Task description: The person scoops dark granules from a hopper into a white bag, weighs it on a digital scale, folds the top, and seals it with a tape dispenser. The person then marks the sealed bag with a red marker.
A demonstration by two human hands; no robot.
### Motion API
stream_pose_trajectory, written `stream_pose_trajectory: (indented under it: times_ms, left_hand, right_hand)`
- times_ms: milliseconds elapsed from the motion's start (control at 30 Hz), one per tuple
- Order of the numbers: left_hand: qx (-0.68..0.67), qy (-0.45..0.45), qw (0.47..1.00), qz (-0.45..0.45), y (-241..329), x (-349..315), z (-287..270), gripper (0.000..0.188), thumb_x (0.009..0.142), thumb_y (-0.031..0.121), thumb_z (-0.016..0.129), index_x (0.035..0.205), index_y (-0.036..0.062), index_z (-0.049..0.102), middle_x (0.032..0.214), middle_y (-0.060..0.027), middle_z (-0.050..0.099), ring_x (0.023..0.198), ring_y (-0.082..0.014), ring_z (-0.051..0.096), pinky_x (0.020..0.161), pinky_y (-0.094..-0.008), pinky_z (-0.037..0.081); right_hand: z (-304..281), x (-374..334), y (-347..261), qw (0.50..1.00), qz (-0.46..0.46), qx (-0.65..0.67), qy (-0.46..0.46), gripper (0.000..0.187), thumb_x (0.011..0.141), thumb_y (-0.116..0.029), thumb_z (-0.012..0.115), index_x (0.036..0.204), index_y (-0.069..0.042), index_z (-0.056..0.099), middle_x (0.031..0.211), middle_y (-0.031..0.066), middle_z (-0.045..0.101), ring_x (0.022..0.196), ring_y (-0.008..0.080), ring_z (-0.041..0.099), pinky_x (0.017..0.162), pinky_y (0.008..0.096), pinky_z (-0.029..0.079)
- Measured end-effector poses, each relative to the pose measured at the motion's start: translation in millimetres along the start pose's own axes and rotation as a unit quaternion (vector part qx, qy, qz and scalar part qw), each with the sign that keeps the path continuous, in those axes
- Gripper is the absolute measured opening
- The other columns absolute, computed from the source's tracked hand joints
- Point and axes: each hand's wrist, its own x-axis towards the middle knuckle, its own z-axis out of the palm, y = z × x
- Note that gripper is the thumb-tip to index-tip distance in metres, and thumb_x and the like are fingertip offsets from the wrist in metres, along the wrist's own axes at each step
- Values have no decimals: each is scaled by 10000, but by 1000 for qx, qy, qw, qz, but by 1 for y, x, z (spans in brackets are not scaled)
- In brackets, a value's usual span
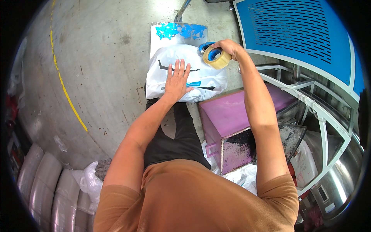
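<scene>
White package: bagged; taping apparently remained. My left grip lay flat atop it, unclenched; my right grip clasped the tape dispenser.

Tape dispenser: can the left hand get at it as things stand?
Probably yes: the left hand lies spread on the white bag, nearby, with no visible obstacle between it and the tape dispenser. The right hand holds the dispenser, though, limiting where to grasp.

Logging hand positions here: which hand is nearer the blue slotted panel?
Right. The right hand, holding the yellowish round tape roll, is left of the panel; the left hand is farther left, on the white plastic bag.
</scene>
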Motion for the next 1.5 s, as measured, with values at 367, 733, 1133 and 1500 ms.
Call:
stream_pose_trajectory:
  times_ms: [367, 733, 1133, 1500]
  left_hand:
    - [10, 2, 1000, -2, 0, -1, 3, 1176, 809, 735, 717, 1676, 111, 225, 1719, -213, 201, 1612, -393, 110, 1280, -609, 71]
    - [-13, -8, 1000, -2, 2, 3, 3, 1203, 788, 713, 758, 1675, 99, 224, 1732, -217, 167, 1621, -390, 77, 1277, -625, 89]
    - [-339, 16, 932, -124, -28, 95, -41, 701, 838, 447, 805, 1311, -39, 627, 1148, -225, 702, 1013, -388, 688, 896, -486, 553]
    - [-566, -308, 715, -270, -33, 214, -45, 391, 895, 376, 841, 1058, 44, 714, 1047, -98, 708, 971, -242, 697, 943, -399, 581]
  right_hand:
    - [76, -64, 52, 906, -239, -99, 336, 601, 895, -362, 690, 1424, -82, 642, 1145, 304, 722, 1100, 439, 701, 977, 487, 537]
    - [128, -54, 96, 886, -253, -105, 373, 660, 958, -365, 689, 1552, -143, 509, 1080, 315, 620, 987, 515, 663, 878, 556, 540]
    - [137, -58, 103, 888, -242, -69, 385, 647, 969, -331, 694, 1568, -214, 480, 1056, 245, 571, 938, 498, 653, 820, 562, 538]
    - [141, -63, 97, 895, -233, -62, 374, 669, 966, -299, 708, 1581, -210, 461, 1066, 234, 554, 914, 470, 652, 788, 541, 544]
